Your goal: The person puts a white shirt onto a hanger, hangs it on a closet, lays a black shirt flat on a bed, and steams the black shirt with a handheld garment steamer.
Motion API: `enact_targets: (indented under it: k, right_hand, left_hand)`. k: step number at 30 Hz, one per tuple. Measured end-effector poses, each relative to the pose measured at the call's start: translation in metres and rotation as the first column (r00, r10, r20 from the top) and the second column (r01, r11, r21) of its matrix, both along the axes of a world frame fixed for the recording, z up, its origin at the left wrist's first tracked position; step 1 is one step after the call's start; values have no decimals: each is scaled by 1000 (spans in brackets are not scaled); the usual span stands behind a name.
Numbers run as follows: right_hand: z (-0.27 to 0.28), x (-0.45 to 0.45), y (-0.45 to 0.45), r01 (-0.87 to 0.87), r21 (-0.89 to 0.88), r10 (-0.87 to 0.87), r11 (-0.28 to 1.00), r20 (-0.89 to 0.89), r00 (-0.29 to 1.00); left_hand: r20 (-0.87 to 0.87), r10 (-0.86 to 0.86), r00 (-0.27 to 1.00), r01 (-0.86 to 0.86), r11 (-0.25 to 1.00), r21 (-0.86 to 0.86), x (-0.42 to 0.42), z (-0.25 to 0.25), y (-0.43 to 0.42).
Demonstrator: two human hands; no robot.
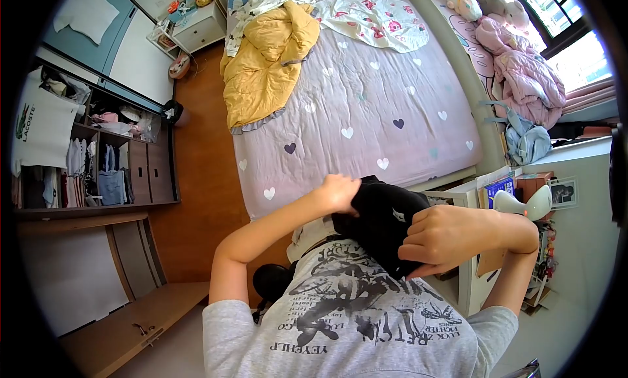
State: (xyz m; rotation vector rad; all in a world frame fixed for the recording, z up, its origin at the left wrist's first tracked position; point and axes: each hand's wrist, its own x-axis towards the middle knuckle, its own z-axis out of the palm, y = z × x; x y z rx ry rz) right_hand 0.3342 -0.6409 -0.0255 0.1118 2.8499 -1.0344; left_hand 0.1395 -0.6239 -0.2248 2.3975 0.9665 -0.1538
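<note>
A black cloth garment [387,211] with a small white mark is bunched in front of my waist, just short of the bed's near edge. Its folds hide what kind of garment it is. My left hand [340,195] is closed on its far left edge, the fingers partly hidden behind the fabric. On the other side, my right hand [432,240] is curled shut on the garment's right edge, thumb pointing down toward my grey printed T-shirt [379,312]. The cloth is stretched between both hands.
Ahead lies a bed [366,132] with a heart-patterned sheet and a yellow quilt [271,70]. An open wardrobe [140,168] with hanging clothes stands left, above an open door [134,325]. To the right are a desk lamp [540,203], books [500,189] and a blue bag [528,139].
</note>
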Motion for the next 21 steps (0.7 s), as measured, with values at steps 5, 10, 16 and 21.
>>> enact_targets:
  k: [5, 10, 16, 21]
  right_hand:
    - [18, 1, -6, -26, -57, 28, 998, 43, 999]
    - [35, 24, -3, 122, 89, -151, 989, 524, 838]
    - [28, 34, 4, 76, 487, -446, 870, 713, 542]
    - [33, 35, 12, -343, 826, -607, 447, 562, 563]
  left_hand:
    - [135, 129, 982, -109, 983, -146, 22, -17, 23]
    - [386, 477, 789, -450, 878, -165, -17, 73, 77]
    - [567, 162, 808, -317, 930, 186, -24, 176, 84]
    - [435, -131, 891, 73, 986, 148, -36, 246, 84]
